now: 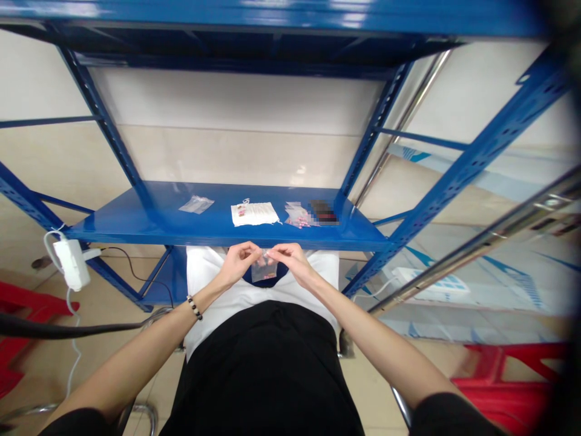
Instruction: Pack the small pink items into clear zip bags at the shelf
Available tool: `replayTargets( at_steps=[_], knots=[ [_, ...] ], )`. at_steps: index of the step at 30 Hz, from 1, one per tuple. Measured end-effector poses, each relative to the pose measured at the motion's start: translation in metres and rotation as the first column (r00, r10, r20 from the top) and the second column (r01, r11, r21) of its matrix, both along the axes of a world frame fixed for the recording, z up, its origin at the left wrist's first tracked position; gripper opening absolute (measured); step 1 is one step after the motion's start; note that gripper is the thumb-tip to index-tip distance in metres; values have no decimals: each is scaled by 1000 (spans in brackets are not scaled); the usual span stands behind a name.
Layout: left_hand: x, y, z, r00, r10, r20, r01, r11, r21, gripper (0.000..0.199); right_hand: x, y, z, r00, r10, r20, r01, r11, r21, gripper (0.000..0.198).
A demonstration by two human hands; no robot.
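Pinching the top of a small clear plastic bag (264,272), holds it just in front of the edge of a glossy blue metal shelf (218,229), above smooth white fabric (202,264) on the thighs. Presses thumb and forefinger together on the thin film with the left hand (244,259), and likewise with the right hand (289,260), near each other. Cannot make out the exact curl of the remaining fingers. Shows through the film a few reddish and yellowish bits, too small to name. Wears a bracelet (195,308) of round dark and pale beads on the left wrist, and a matte black top (263,369). Faces, along the shelf from left to right, flat and slightly wrinkled clear packets (196,204), a soft white drawstring pouch (258,214) with a small reddish patch, a crumpled clear bag with pink bits (297,214), and, touching or just beside it, a dark rectangular item (324,212), blurred over. Sits between straight, perforated blue metal posts (481,151).
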State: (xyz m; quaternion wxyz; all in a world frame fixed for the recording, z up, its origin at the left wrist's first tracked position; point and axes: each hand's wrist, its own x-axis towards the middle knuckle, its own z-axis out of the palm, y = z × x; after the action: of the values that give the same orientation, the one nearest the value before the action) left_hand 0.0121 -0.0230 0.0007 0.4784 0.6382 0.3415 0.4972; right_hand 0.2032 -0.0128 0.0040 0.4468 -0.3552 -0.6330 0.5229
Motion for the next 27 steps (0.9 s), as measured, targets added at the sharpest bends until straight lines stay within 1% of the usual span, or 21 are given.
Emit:
replayTargets(
  at_steps=[4, 8, 11, 14, 16, 19, 21, 24, 27],
  knots=[
    [-1, 1, 1, 1000, 7, -8, -6, 999, 43, 31, -1, 1, -2, 1000, -16, -15, 16, 1000, -19, 26],
    [-2, 3, -2, 1000, -17, -12, 17, 1000, 22, 31, -1, 1, -2, 999, -31, -31, 30, 999, -39, 27],
    [-2, 4, -4, 1000, 16, -24, -16, 1000, 14, 32, -1, 1, -3, 999, -31, -32, 30, 999, -36, 28],
    [-2, 4, -1, 999, 48, -16, -47, 998, 38, 32, -1, 2, -4, 998, -47, -31, 47, 999, -22, 31],
    [-3, 2, 1, 999, 29, -16, -28, 998, 51, 31, -1, 2, -4, 997, -69, -22, 69, 998, -5, 31],
    [-4, 3, 1, 1000, -1, -24, 1, 1000, 30, 29, -2, 2, -3, 996, -92, -19, 93, 996, 12, 30],
    [-2, 5, -1, 1000, 4, -29, -4, 1000, 21, 30, -4, 0, -3, 995, -90, -34, 90, 996, 17, 29],
    [0, 7, -4, 998, 25, -50, -22, 998, 59, 30, -10, -4, -3, 997, -51, -62, 53, 998, 29, 26],
    [2, 6, -4, 998, 10, -54, -7, 998, 64, 30, -11, -6, -1, 997, -43, -68, 46, 998, 37, 26]
  ],
)
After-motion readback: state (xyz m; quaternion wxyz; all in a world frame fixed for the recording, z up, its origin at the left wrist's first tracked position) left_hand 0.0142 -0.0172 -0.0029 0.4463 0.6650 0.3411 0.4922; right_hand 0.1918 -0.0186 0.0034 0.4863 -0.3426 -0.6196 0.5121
